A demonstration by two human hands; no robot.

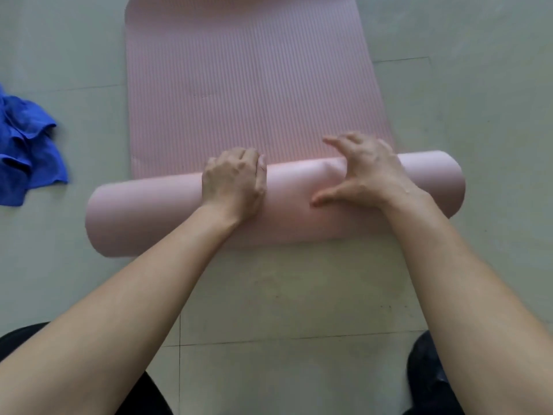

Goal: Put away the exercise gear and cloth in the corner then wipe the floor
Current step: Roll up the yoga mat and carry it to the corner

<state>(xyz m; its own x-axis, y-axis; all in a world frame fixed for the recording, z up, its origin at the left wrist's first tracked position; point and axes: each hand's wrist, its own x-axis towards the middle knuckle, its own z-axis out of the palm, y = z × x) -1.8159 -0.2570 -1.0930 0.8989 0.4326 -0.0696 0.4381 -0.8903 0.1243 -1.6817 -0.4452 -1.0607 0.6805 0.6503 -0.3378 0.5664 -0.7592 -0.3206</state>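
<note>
A pink exercise mat (245,85) lies on the floor, its near end wound into a thick roll (143,217) that runs slightly askew from lower left to upper right. My left hand (232,184) sits on top of the roll with its fingers curled over the far side. My right hand (362,172) rests on the roll further right, fingers spread and lifted, thumb pressing the roll's front. A crumpled blue cloth (24,151) lies on the floor at the left edge.
The floor (293,295) is pale grey-green tile with dark grout lines. My knees in dark trousers (431,372) show at the bottom left and bottom right. The flat part of the mat stretches away to the top of the view.
</note>
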